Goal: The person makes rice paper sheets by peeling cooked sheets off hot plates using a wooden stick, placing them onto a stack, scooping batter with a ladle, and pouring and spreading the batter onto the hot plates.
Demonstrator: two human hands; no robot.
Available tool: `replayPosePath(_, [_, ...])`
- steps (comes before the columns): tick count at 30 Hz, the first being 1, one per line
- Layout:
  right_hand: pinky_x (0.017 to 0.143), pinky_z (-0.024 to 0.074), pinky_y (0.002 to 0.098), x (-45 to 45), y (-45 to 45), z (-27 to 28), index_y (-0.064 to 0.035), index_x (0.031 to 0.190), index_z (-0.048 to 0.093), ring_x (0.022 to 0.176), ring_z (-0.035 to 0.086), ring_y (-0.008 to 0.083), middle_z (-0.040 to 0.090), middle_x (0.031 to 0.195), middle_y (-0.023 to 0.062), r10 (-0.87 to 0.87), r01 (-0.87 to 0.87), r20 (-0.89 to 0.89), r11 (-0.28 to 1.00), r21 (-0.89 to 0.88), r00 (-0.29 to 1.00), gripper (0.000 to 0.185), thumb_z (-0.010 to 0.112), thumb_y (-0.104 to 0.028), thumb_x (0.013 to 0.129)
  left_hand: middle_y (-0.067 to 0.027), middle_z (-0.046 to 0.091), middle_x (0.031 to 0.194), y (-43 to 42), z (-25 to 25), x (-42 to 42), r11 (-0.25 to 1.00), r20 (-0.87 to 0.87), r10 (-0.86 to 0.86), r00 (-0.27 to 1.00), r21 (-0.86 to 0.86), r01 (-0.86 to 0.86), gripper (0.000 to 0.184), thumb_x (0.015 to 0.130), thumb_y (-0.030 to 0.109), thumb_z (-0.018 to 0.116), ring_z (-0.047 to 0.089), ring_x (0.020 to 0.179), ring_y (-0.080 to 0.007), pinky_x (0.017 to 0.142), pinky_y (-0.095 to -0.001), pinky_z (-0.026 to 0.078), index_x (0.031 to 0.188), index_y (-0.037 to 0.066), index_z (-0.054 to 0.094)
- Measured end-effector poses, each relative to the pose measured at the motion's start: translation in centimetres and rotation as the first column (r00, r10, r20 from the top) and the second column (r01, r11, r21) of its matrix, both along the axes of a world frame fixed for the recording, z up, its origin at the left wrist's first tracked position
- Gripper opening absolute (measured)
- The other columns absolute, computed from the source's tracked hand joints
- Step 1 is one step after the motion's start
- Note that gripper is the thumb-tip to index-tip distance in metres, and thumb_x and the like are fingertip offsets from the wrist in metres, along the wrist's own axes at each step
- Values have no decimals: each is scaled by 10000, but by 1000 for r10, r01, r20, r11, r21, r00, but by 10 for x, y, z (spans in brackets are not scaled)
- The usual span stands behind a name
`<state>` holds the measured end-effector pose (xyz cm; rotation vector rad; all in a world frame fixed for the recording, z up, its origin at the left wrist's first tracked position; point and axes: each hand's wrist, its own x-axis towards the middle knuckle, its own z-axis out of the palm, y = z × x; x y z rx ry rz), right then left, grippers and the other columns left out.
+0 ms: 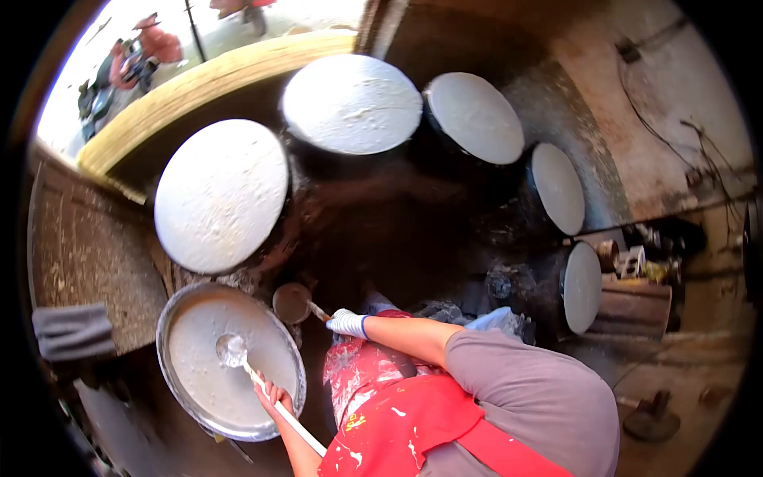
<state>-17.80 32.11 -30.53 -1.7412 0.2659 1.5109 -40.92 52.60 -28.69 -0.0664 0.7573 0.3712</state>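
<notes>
My bare left hand (pixel 274 394) grips the white pole handle of a ladle (pixel 232 350), whose rounded head rests in white liquid. The liquid lies in a wide metal-rimmed tub (pixel 168 364) at the lower left. Wrapped around the handle of a dipper (pixel 292 303) is my right hand (pixel 347 323), in a striped white glove. The dipper's round bowl is just beside the tub's upper right rim. Its contents are hard to make out.
Several large round vessels with white tops stand in an arc, among them one at the left (pixel 222 196) and one at the back (pixel 352 104). A grey cloth (pixel 73 331) hangs over a wooden board (pixel 95 254). Cables (pixel 648 111) run along the right wall. Outside, a scooter (pixel 111 83) is parked.
</notes>
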Motion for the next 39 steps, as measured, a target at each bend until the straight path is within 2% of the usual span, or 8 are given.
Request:
replayPosePath(4, [393,443,316,-8,-4,0,25,775,602,453,576,217,621,639,137,-25,24,-15,1000,-8,1000,256,451,-174,828,35,374,601,0,4,3,998,48,-49,998,-25,50,338,925,252,414,298,369,-28,365,-162,277,1189,40,428])
replayPosePath(9, [390,434,340,-22,13,3,0,918,582,447,565,244,599,614,150,-124,127,-111,992,22,986,231,419,-123,808,32,383,592,10,-3,5,996,39,-77,996,-49,79,342,925,252,414,317,372,-29,358,-151,283,1155,-1,433])
replayPosePath(16, [402,438,330,-14,12,34,-23,866,596,458,564,222,597,626,127,-161,165,-160,986,10,974,207,446,-157,816,25,391,590,-1,-2,11,999,-26,-34,999,-23,33,353,921,250,419,323,370,-28,352,-144,281,1153,-16,430])
replayPosePath(17, [428,439,322,-9,7,41,17,827,583,459,556,208,612,625,124,-21,21,-53,1000,14,998,244,446,-185,823,25,391,590,-6,0,12,1000,-32,-14,999,-17,13,353,921,250,419,323,370,-28,352,-144,281,1153,-16,430])
replayPosePath(25, [404,441,326,22,-15,44,27,855,589,460,570,230,610,636,155,63,-46,-154,992,114,986,239,451,-167,833,35,366,581,-45,29,26,991,41,131,991,-4,-131,357,915,249,443,310,361,-17,348,-143,263,1157,-14,431])
replayPosePath(27, [420,438,320,30,-17,49,-8,711,623,458,568,198,632,618,105,42,-22,-121,987,162,992,296,461,-233,813,39,356,578,-55,32,29,991,84,132,988,17,-134,357,915,250,443,303,359,-18,354,-145,262,1151,-18,444])
replayPosePath(29, [424,444,324,36,-14,40,2,711,622,453,570,191,631,611,107,103,-84,-113,983,162,988,288,459,-216,806,36,350,576,-64,33,33,987,120,159,980,-12,-158,364,916,253,440,302,360,-24,366,-156,267,1154,-22,445])
replayPosePath(39, [378,419,315,22,-4,23,23,782,592,417,547,197,622,609,134,87,-62,-164,986,153,983,263,466,-200,837,25,395,589,-74,17,26,982,37,166,985,-98,-162,374,913,292,438,328,359,-33,360,-168,279,1166,17,456])
